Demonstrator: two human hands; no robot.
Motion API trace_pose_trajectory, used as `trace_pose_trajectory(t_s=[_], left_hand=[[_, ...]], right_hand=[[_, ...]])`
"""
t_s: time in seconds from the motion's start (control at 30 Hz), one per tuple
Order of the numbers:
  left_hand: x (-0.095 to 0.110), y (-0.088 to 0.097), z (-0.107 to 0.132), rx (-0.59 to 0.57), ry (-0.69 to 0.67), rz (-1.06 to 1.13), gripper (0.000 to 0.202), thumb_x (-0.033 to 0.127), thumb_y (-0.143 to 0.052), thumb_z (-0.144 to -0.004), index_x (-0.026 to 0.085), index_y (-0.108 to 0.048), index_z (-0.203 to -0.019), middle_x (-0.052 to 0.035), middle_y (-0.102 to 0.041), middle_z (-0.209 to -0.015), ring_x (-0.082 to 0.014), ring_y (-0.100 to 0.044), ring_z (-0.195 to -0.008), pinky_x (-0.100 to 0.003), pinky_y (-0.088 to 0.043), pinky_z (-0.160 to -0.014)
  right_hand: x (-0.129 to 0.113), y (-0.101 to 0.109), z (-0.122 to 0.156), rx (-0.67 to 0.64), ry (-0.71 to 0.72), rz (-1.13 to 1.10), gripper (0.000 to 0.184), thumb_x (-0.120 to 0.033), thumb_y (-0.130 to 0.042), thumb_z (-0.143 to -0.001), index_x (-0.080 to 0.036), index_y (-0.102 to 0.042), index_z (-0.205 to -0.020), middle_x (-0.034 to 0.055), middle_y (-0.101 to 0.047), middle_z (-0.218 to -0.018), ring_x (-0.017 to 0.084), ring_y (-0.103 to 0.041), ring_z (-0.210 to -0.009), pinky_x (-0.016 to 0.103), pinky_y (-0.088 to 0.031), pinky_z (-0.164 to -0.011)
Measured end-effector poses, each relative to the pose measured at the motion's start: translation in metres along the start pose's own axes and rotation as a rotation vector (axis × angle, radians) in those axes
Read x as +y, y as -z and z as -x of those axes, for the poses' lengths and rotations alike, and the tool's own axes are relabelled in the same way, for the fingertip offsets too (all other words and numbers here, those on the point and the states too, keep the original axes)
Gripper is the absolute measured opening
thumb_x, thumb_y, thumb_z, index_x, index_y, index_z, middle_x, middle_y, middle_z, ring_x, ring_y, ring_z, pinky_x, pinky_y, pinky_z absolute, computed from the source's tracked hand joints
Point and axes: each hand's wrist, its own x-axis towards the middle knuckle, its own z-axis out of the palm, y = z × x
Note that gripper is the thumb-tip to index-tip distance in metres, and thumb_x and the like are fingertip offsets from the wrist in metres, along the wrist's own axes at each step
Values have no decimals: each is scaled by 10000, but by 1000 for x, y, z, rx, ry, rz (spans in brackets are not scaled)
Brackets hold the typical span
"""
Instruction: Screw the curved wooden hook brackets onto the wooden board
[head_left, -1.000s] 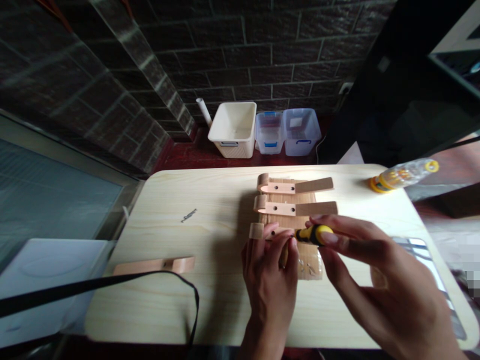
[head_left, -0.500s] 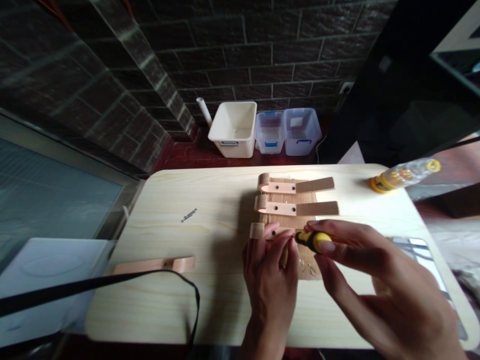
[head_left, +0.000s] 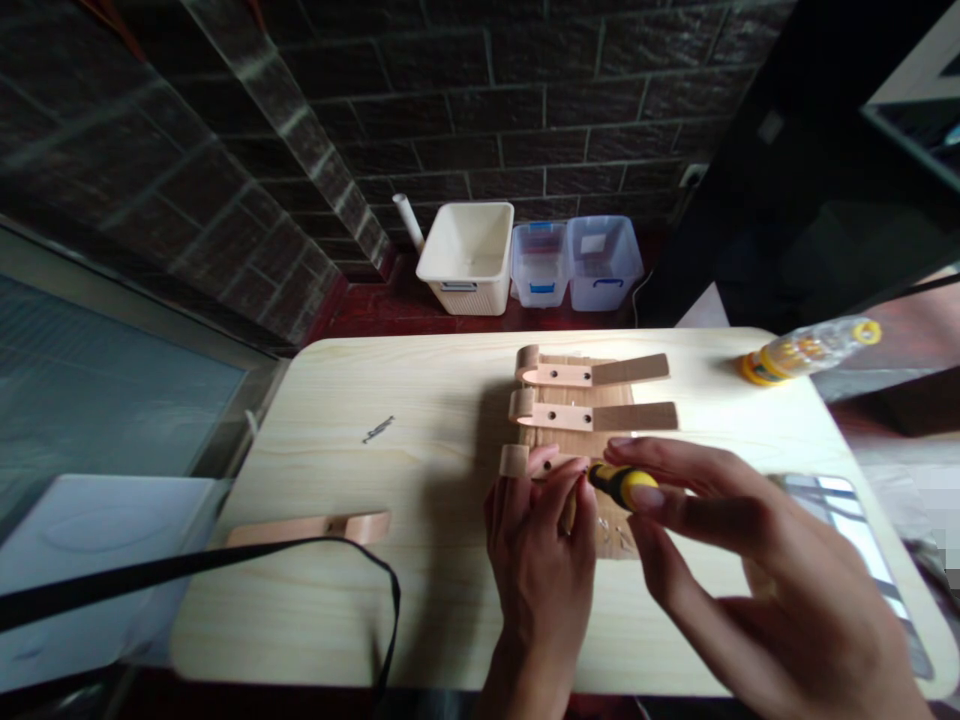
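Note:
My left hand (head_left: 541,560) is closed around a wooden hook (head_left: 514,460) lying across a wooden board (head_left: 616,540); part of this hook is hidden under my fingers. Between the fingertips and thumb of my right hand (head_left: 765,550) is a short yellow-and-black screwdriver (head_left: 624,485). Its tip end points left, close to my left fingertips over the hook. Farther back, two more wooden hooks, the middle one (head_left: 570,416) and the far one (head_left: 574,375), lie across the board, each showing two dark screw holes. Small bits lie on the board's near part.
A loose wooden hook (head_left: 360,527) and a little pile of screws (head_left: 379,430) lie on the left of the table (head_left: 300,610). A clear yellow-based bottle (head_left: 806,350) stands at the back right, and a phone-like slab (head_left: 840,510) lies right. A black strap (head_left: 225,560) crosses the lower left.
The screwdriver and my right fingers have shifted very slightly to the left. My left hand and the hooks stay in place.

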Motion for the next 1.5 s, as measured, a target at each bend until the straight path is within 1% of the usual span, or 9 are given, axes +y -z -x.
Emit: trace_pose_trajectory(t_s=[0.13,0.2,0.37,0.63,0.8,0.9,1.07,1.3,1.5], left_hand=[[0,-1,-1,20,-17,19,187,212,-674,-1021,272,-778,-1164,-85,-781,-1234,-247,-768,-1123,-418,-616,-976],[0,-1,-1,16,-8,28,191,203,-663,-1024,272,-783,-1157,-85,-781,-1234,-248,-769,-1117,-420,-622,-975],[-1,-1,0,4,5,30,185,212,-705,-1010,281,-779,-1165,-83,-776,-1256,-252,-768,-1110,-432,-631,-957],[-1,-2,0,27,-16,47,196,185,-667,-1024,265,-770,-1171,-99,-773,-1244,-242,-768,-1098,-425,-634,-954],[-1,-2,-1,15,-17,44,189,198,-697,-1014,270,-771,-1173,-91,-775,-1255,-245,-771,-1089,-427,-634,-954],[-1,-2,-1,9,-16,33,190,192,-691,-1015,272,-773,-1166,-88,-781,-1248,-245,-771,-1103,-421,-631,-965],[-1,-1,-1,18,-18,26,190,201,-671,-1024,271,-771,-1169,-92,-782,-1232,-250,-770,-1103,-423,-628,-963],[-2,-1,1,4,-17,-1,201,221,-688,-1013,289,-763,-1187,-83,-783,-1205,-264,-763,-1101,-440,-613,-956],[-2,-2,2,8,-10,18,191,226,-658,-1031,278,-768,-1178,-93,-776,-1211,-264,-764,-1091,-438,-614,-947]], right_hand=[[-2,-1,-1,31,-15,76,218,-124,-691,-1000,-242,-668,-1182,74,-732,-1280,173,-784,-1166,202,-654,-943],[0,-2,-1,47,-30,62,239,-117,-714,-985,-249,-671,-1179,76,-729,-1264,184,-787,-1150,220,-666,-912],[2,-3,1,23,-6,-37,279,-61,-720,-955,-235,-653,-1162,92,-702,-1367,205,-737,-1278,260,-641,-1034],[1,-4,-3,83,-17,108,232,-103,-719,-990,-237,-673,-1173,49,-710,-1200,111,-771,-1109,121,-627,-908],[1,-2,-2,34,8,46,288,-77,-733,-960,-234,-653,-1187,83,-701,-1372,165,-743,-1267,192,-620,-1040],[-1,-2,-1,22,9,77,274,-90,-701,-985,-243,-644,-1205,82,-722,-1342,178,-772,-1218,214,-660,-982],[-2,-3,-3,33,7,118,262,-108,-694,-1004,-252,-644,-1217,58,-710,-1260,139,-784,-1140,157,-661,-881],[-5,-3,-4,-10,23,67,230,-119,-672,-1007,-236,-636,-1201,94,-714,-1358,183,-763,-1249,218,-654,-1003],[3,-3,-4,-9,58,91,266,-128,-704,-1003,-259,-641,-1226,58,-707,-1274,141,-769,-1182,165,-650,-936]])
